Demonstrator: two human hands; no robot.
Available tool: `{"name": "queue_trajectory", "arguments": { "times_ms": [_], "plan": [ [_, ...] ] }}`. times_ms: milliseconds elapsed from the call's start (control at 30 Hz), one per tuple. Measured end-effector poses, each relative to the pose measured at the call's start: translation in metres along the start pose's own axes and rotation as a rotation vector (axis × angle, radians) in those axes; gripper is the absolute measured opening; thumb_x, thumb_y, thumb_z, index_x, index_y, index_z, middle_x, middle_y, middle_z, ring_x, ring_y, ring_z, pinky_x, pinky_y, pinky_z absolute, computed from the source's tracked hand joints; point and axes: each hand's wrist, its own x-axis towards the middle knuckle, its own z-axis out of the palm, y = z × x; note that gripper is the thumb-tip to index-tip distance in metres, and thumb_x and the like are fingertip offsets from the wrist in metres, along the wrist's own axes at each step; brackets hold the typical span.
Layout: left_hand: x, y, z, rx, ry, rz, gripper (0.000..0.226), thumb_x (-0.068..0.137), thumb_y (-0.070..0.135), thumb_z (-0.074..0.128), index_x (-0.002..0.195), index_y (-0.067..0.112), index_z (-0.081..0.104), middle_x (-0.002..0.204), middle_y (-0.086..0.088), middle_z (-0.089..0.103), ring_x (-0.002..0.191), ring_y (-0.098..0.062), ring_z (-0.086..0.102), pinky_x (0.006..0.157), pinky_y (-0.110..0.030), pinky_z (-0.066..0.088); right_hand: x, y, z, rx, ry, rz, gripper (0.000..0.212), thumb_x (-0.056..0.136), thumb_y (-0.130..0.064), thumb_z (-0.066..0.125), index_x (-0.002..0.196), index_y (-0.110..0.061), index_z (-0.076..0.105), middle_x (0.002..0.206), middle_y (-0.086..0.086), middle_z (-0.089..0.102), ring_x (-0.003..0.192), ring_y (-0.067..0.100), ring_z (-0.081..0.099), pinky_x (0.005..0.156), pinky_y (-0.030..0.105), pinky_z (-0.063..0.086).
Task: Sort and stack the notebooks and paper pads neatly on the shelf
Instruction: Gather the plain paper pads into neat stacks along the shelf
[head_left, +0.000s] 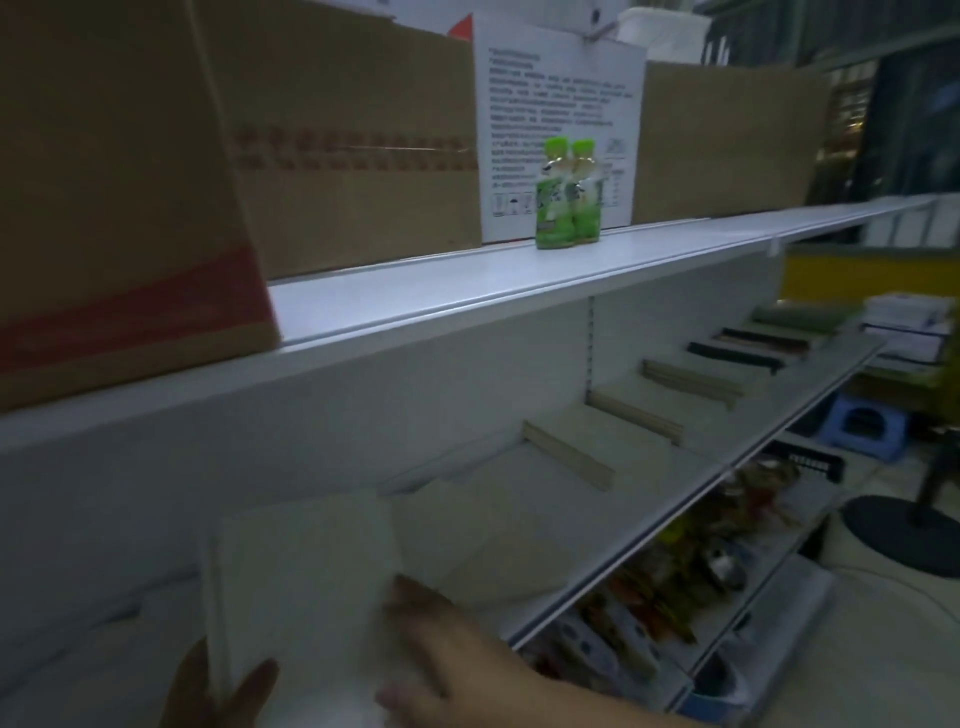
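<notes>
Thick white paper pad tilted up over white metal shelf, long axis pointing away; left hand fingers grip its near-left edge, right hand touches the right side, grip too blurred to tell.

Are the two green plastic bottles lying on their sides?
No, the two green plastic bottles stand upright on the white upper shelf.
</notes>
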Motion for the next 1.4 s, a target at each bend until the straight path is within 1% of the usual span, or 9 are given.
{"name": "queue_trajectory", "arguments": {
  "times_ms": [133,233,433,567,667,833,1033,1267,1400],
  "plan": [
    [-0.007,0.027,0.055,-0.101,-0.083,-0.089,0.086,0.060,0.037,0.087,0.123,-0.010,0.052,0.117,-0.029,0.054,0.112,-0.040,0.051,0.090,-0.040,0.036,0.001,0.025,-0.044,0.442,0.143,0.351,0.065,0.082,-0.032,0.065,0.138,-0.019,0.036,0.130,-0.007,0.049,0.117,0.004,0.047,0.093,0.013,0.037],
    [-0.030,0.051,0.122,-0.093,-0.156,-0.072,0.059,0.079,0.004,0.073,0.130,-0.010,0.048,0.135,-0.030,0.047,0.130,-0.039,0.040,0.104,-0.040,0.029,-0.017,0.069,-0.083,0.582,0.146,0.526,0.058,0.073,-0.026,0.066,0.127,-0.014,0.048,0.117,-0.002,0.062,0.104,0.010,0.061,0.089,0.024,0.051],
    [-0.086,0.079,0.274,-0.192,-0.292,-0.038,0.055,0.088,0.027,0.065,0.134,0.003,0.047,0.137,-0.014,0.050,0.125,-0.026,0.049,0.097,-0.025,0.032,-0.085,0.169,-0.193,0.712,0.256,0.672,0.046,0.086,-0.002,0.060,0.129,-0.013,0.047,0.115,0.005,0.063,0.103,0.020,0.062,0.080,0.027,0.052],
    [-0.110,0.103,0.353,-0.300,-0.402,-0.100,0.040,0.094,0.011,0.053,0.133,0.006,0.046,0.110,-0.002,0.060,0.081,-0.006,0.061,0.066,-0.014,0.046,-0.122,0.221,-0.247,0.665,0.287,0.680,0.049,0.084,0.002,0.059,0.129,-0.016,0.049,0.113,0.001,0.064,0.100,0.018,0.063,0.078,0.029,0.053],
    [-0.112,0.106,0.396,-0.377,-0.414,-0.230,0.032,0.096,0.011,0.051,0.127,0.005,0.051,0.099,-0.002,0.065,0.076,-0.009,0.063,0.050,-0.016,0.048,-0.132,0.248,-0.273,0.616,0.289,0.683,0.044,0.085,0.001,0.057,0.124,-0.020,0.053,0.106,-0.004,0.066,0.096,0.015,0.065,0.080,0.032,0.055],
    [-0.090,0.115,0.455,-0.414,-0.383,-0.360,0.032,0.097,0.024,0.049,0.122,0.004,0.053,0.105,-0.010,0.065,0.086,-0.024,0.064,0.065,-0.028,0.048,-0.112,0.288,-0.296,0.703,0.348,0.721,0.043,0.085,0.011,0.052,0.119,-0.015,0.051,0.100,0.003,0.066,0.094,0.023,0.065,0.085,0.038,0.054],
    [-0.031,0.127,0.519,-0.243,-0.301,-0.275,0.055,0.100,0.039,0.036,0.146,0.010,0.031,0.153,-0.006,0.031,0.138,-0.022,0.033,0.102,-0.024,0.028,-0.066,0.351,-0.332,0.699,0.303,0.762,0.050,0.085,0.008,0.054,0.130,-0.011,0.045,0.110,0.008,0.064,0.095,0.021,0.065,0.082,0.030,0.053],
    [0.023,0.134,0.586,-0.011,-0.356,-0.237,0.039,0.099,0.030,0.041,0.125,0.002,0.052,0.131,-0.020,0.053,0.118,-0.031,0.053,0.095,-0.031,0.042,-0.020,0.414,-0.378,0.505,0.282,0.708,0.056,0.078,0.001,0.053,0.129,-0.022,0.051,0.111,-0.004,0.062,0.099,0.016,0.060,0.084,0.031,0.053],
    [0.043,0.140,0.610,-0.171,-0.305,-0.256,0.025,0.089,0.002,0.051,0.112,0.013,0.053,0.107,-0.013,0.061,0.094,-0.028,0.059,0.089,-0.040,0.049,0.003,0.447,-0.389,0.255,0.244,0.632,0.064,0.083,-0.006,0.053,0.141,-0.028,0.037,0.132,-0.005,0.052,0.114,0.015,0.052,0.086,0.022,0.044]
  ]
}}
